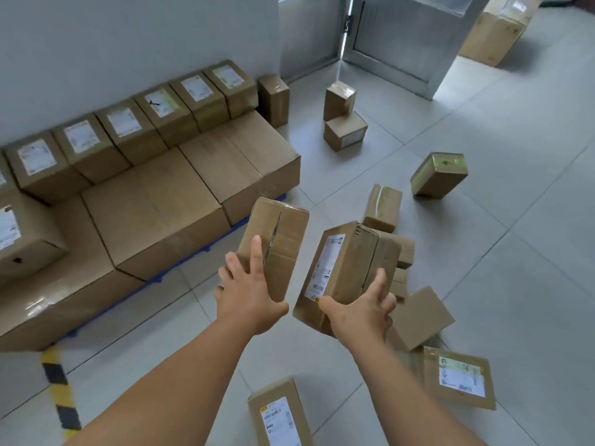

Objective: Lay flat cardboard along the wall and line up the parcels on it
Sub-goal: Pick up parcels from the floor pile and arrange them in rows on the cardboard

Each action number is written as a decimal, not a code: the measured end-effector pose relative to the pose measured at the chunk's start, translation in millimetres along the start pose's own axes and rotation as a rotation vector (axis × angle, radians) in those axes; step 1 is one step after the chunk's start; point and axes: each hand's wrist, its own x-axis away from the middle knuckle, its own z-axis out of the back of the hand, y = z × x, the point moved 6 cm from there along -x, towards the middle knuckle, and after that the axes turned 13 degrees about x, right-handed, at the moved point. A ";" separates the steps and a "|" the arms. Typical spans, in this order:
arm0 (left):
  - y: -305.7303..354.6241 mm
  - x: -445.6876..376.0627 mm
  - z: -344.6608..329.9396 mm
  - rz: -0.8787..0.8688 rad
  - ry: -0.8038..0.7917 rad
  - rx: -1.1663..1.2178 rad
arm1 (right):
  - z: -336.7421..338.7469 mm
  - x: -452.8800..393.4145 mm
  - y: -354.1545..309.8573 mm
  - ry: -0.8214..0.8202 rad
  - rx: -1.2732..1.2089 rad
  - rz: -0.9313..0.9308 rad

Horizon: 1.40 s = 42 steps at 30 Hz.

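Your left hand [249, 296] covers the near end of its parcel [277, 243]. The labelled parcel [280, 413] at bottom centre runs off the frame edge, as does the big box [497, 30] at top right. Label print throughout is too blurred to read. Blue base [190, 262] mostly hidden under the flat cardboard [154, 207].

Soft daylight, motion blur, fisheye edges

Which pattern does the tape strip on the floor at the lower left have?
The floor tape has alternating yellow and black stripes, seen in the head view.
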 end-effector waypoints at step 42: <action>-479.6 -64.9 215.2 0.590 0.085 0.158 | -341.4 116.1 -451.5 -0.329 0.217 0.506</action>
